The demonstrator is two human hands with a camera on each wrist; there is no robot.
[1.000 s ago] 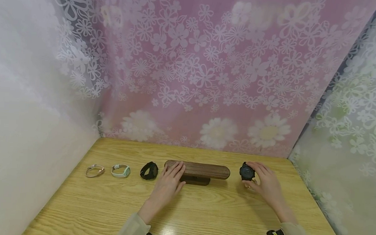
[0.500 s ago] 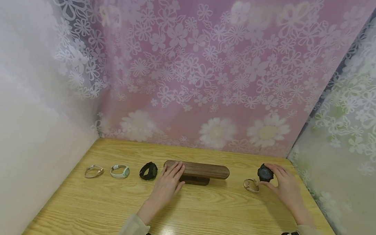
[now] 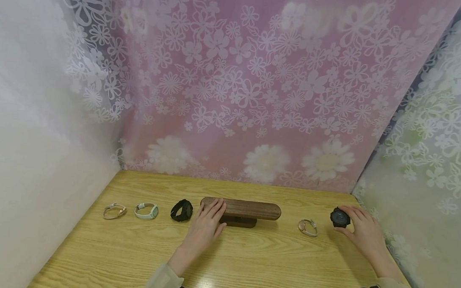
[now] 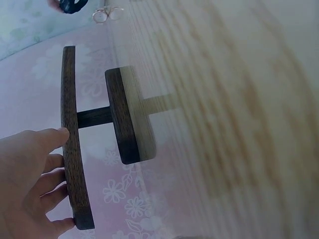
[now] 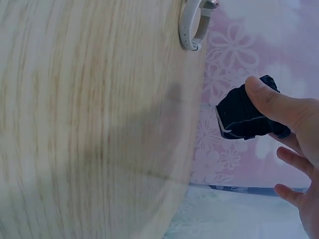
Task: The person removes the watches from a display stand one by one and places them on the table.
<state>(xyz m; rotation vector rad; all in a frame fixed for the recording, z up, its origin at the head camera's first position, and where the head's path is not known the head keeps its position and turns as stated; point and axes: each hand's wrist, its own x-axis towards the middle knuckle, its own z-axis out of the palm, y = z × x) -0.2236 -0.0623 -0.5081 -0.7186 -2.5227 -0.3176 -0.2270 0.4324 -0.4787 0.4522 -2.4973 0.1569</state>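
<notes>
In the head view my left hand lies over the left end of a dark wooden watch stand. Its fingers rest on the top bar, with the thumb at the front edge, as the left wrist view also shows along the bar. At the right, my right hand pinches a black watch between thumb and fingers. The right wrist view has this black watch held above the table, its strap closed in a loop. A watch with a pale strap lies between the stand and my right hand.
Left of the stand a black watch, a mint-green watch and a thin rose-gold watch lie in a row on the wooden table. Flowered curtains close off the back and sides.
My right hand has carried the black watch to the right, away from the stand, uncovering the pale-strapped watch. My left hand has stayed on the stand.
</notes>
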